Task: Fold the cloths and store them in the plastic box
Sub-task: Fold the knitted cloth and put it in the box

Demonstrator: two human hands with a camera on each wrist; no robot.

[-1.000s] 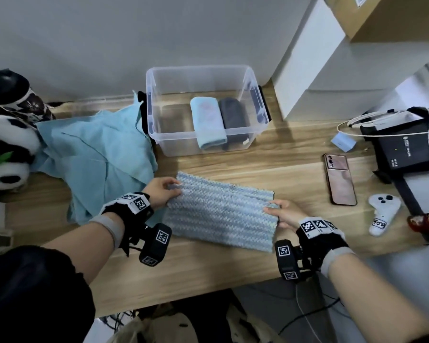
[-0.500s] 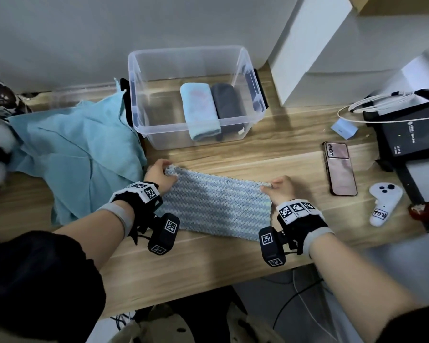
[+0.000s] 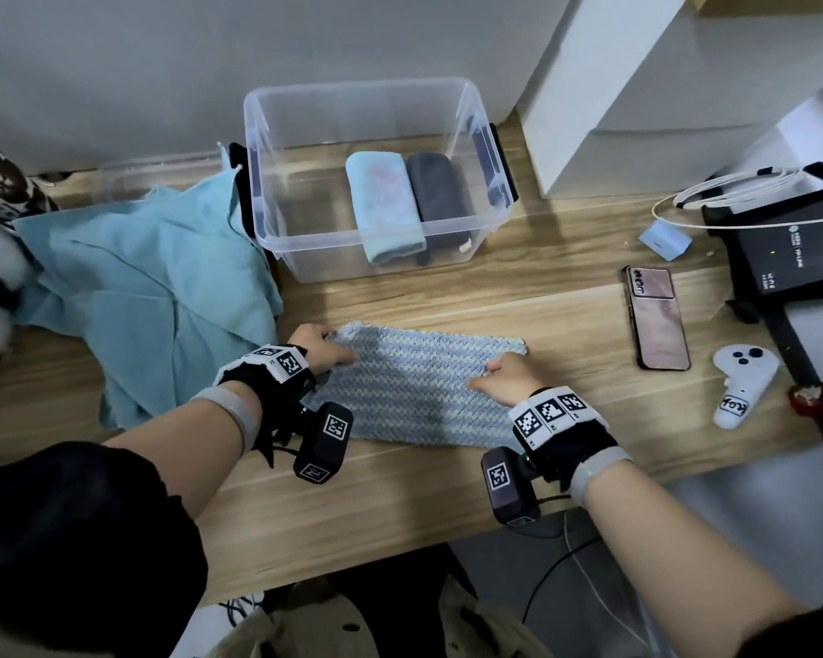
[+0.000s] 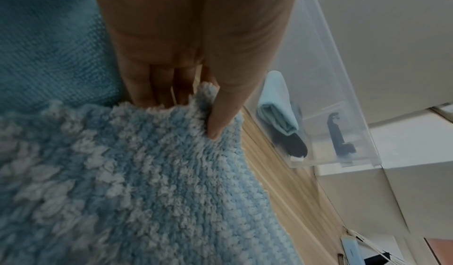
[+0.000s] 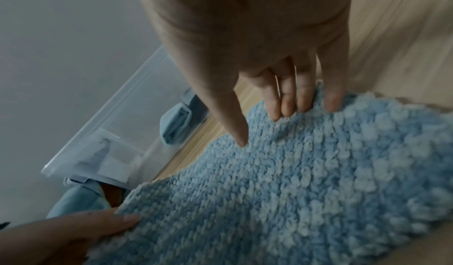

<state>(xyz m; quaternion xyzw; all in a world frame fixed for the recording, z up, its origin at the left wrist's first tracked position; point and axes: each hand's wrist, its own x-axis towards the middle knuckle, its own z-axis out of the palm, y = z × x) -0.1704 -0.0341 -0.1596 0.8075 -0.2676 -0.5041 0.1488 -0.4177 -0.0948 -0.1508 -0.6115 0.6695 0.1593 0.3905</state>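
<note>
Both hands have moved from the cloth's side edges up to its far corners since a second ago, and the far edge now looks lifted off the wooden table (image 3: 566, 296), so the judgement is a second fold toward the body is starting. The left hand (image 3: 321, 351) pinches the far-left corner of the fluffy blue cloth (image 3: 414, 391), thumb on top and fingers tucked under (clear in the left wrist view, thumb (image 4: 221, 114) pressing into the pile). The right hand (image 3: 504, 379) grips the far-right part of the edge, fingers (image 5: 289, 102) curled over the edge, thumb laid on top. The cloth lies on the table just in front of the plastic box (image 3: 276, 211), not yet in it; it is a thick, shaggy chenille-like rectangle with pale blue and whitish chevron rows, soft and floppy, likely to sag at mid-span when raised. The box is clear, rigid, rounded-rectangular, with dark side latches, and already holds two rolled or folded cloths side by side: a light blue one (image 3: 383, 206) and a dark grey one (image 3: 438, 197), touching. A thin, smooth teal cloth (image 3: 153, 287) lies crumpled left of the box, still unfolded, so the task is roughly midway. Nearby sit a phone (image 3: 656, 320) and a white controller (image 3: 739, 387), well apart from the cloth.
</note>
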